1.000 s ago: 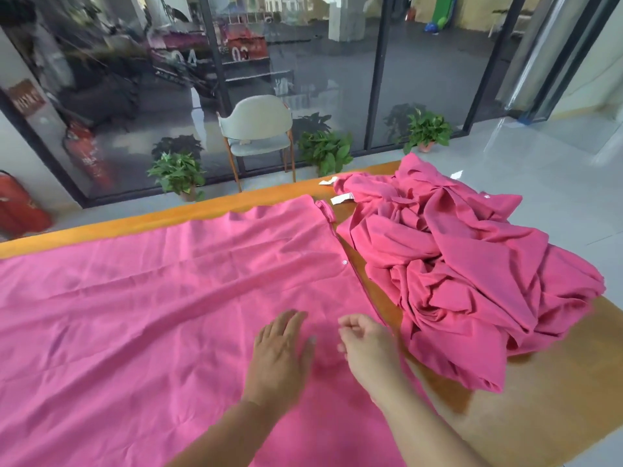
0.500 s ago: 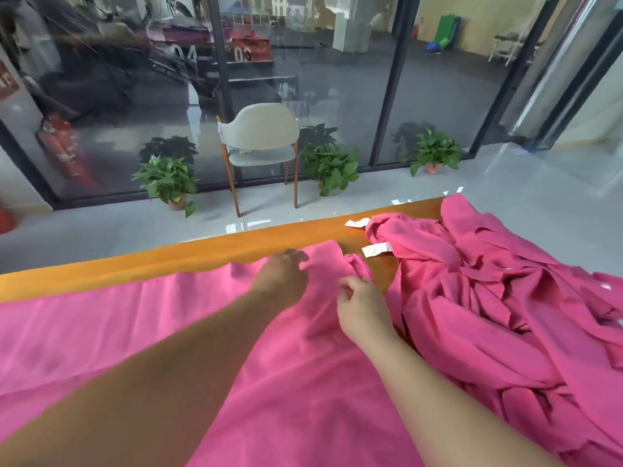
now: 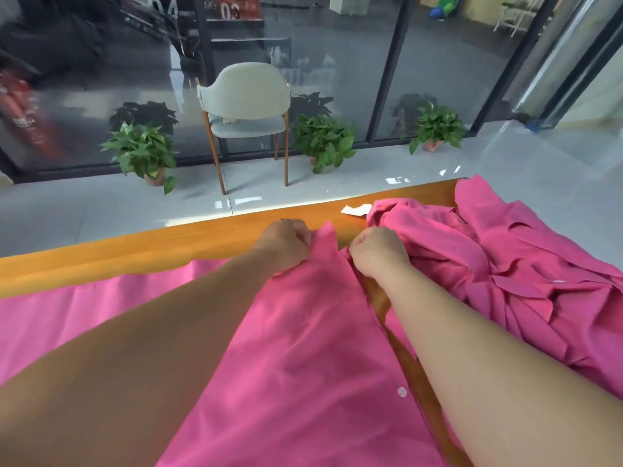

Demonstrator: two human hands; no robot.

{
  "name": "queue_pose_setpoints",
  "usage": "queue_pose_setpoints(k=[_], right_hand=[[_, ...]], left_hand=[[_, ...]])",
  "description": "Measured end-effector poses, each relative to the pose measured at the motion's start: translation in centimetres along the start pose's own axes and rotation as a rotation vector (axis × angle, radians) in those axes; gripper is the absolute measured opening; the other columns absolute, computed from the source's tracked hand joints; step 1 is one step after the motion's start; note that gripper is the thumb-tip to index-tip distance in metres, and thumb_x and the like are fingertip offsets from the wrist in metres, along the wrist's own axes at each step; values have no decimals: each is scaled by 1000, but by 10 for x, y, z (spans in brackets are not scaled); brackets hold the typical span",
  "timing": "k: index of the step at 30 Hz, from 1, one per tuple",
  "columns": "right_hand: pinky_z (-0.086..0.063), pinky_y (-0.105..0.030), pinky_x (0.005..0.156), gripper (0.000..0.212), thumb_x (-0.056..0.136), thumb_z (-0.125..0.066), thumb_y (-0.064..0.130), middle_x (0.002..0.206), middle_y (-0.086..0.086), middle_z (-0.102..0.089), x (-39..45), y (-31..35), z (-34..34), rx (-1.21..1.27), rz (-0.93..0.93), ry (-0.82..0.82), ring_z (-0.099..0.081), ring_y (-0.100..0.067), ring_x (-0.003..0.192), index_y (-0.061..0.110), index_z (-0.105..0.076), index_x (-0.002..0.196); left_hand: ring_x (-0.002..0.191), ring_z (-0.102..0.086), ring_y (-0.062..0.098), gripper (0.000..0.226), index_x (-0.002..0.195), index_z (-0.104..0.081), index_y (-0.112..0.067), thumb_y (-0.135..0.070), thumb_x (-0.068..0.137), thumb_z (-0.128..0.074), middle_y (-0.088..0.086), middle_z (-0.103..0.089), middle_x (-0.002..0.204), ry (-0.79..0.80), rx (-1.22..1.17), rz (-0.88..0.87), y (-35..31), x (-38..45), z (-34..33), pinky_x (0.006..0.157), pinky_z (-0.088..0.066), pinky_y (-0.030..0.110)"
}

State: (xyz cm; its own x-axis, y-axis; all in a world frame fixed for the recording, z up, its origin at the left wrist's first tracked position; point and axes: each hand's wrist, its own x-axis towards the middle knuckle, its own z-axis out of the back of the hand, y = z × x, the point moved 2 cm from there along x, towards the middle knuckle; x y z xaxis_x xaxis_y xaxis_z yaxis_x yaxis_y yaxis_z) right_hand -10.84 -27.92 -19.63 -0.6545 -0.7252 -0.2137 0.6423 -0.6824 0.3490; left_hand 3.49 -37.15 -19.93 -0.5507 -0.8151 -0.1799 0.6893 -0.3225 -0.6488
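From the head view we see the pink cloth point(image 3: 303, 332) spread flat on the counter point(image 3: 135, 251), running from the centre out to 9 o'clock and 6 o'clock. Our left hand point(image 3: 286, 244) grips its far corner in curled fingers, just above centre. Our right hand point(image 3: 379, 251), just beside it toward 3 o'clock, pinches the same far edge with its fingers curled. A white button point(image 3: 402, 392) sits on the cloth's right edge at 5 o'clock. A crumpled pink pile point(image 3: 505, 264) lies at 3 o'clock.
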Motion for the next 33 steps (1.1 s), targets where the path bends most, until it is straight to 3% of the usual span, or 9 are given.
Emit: queue_pose_setpoints(k=[3, 8, 11, 14, 20, 23, 27, 30, 33], right_hand=[[-47, -35, 84, 25, 82, -49, 13, 101, -14, -66, 9, -2, 0, 87, -10, 35, -59, -33, 98, 6, -68, 96], [-39, -36, 75, 23, 73, -54, 30, 95, -13, -67, 9, 8, 5, 224, -7, 151, -60, -31, 93, 11, -65, 80], [-52, -39, 75, 21, 77, -61, 30, 85, -9, -71, 4, 10, 10, 235, 48, 253, -64, -28, 83, 10, -70, 76], [-57, -43, 88, 26, 68, -57, 18, 88, -7, -76, 3, 9, 13, 268, 85, 303, -69, -27, 88, 10, -77, 83], [-58, -29, 86, 17, 82, -76, 19, 93, 5, -75, 3, 8, 18, 388, 202, 405, -70, -15, 90, 29, -78, 95], [-59, -25, 79, 18, 87, -71, 12, 96, 1, -76, 6, 6, 14, 344, 219, 365, -72, -14, 87, 25, -76, 98], [-56, -30, 91, 46, 85, -51, -7, 113, 5, -68, 3, 1, 23, 372, 228, 375, -64, -14, 104, 29, -74, 102], [-55, -25, 86, 58, 80, -54, -10, 120, 10, -61, -3, 0, 28, 212, 334, 513, -59, -10, 110, 36, -68, 113], [-55, -27, 84, 50, 81, -67, 2, 124, 10, -57, -1, 2, 18, -36, 428, 418, -60, -12, 105, 37, -68, 116]], left_hand=[[78, -59, 15, 29, 74, -55, -26, 0, 81, -65, -8, -64, 87, 2, -94, -75, 1, -10, 7, 65, -49, 22], [75, -51, 5, 38, 110, -61, -34, -7, 85, -63, -13, -54, 91, 77, 54, -158, -1, -26, 7, 60, -38, 7], [87, -53, 9, 21, 101, -71, -25, -16, 83, -68, -8, -59, 102, -9, 136, -166, 4, -30, 5, 71, -38, 13], [80, -52, 6, 11, 93, -72, -23, -22, 82, -73, -15, -58, 90, -140, 74, -192, 10, -33, 11, 67, -34, 13], [91, -61, 14, 15, 94, -77, -19, -16, 86, -65, -8, -72, 97, -385, 130, -465, 12, -45, 18, 85, -42, 25], [91, -62, 14, 20, 93, -77, -23, -21, 85, -59, -11, -72, 95, -408, 203, -529, 13, -50, 15, 82, -40, 29], [89, -58, 7, 24, 83, -72, -24, -10, 78, -54, -15, -68, 91, -366, 190, -539, 15, -56, 15, 84, -39, 29], [79, -57, 5, 21, 70, -64, -19, -3, 68, -50, -13, -65, 79, -339, 131, -548, 16, -61, 14, 83, -43, 28], [71, -56, 9, 21, 67, -64, -15, -1, 64, -48, -10, -65, 70, -328, 91, -501, 17, -67, 12, 76, -40, 18]])
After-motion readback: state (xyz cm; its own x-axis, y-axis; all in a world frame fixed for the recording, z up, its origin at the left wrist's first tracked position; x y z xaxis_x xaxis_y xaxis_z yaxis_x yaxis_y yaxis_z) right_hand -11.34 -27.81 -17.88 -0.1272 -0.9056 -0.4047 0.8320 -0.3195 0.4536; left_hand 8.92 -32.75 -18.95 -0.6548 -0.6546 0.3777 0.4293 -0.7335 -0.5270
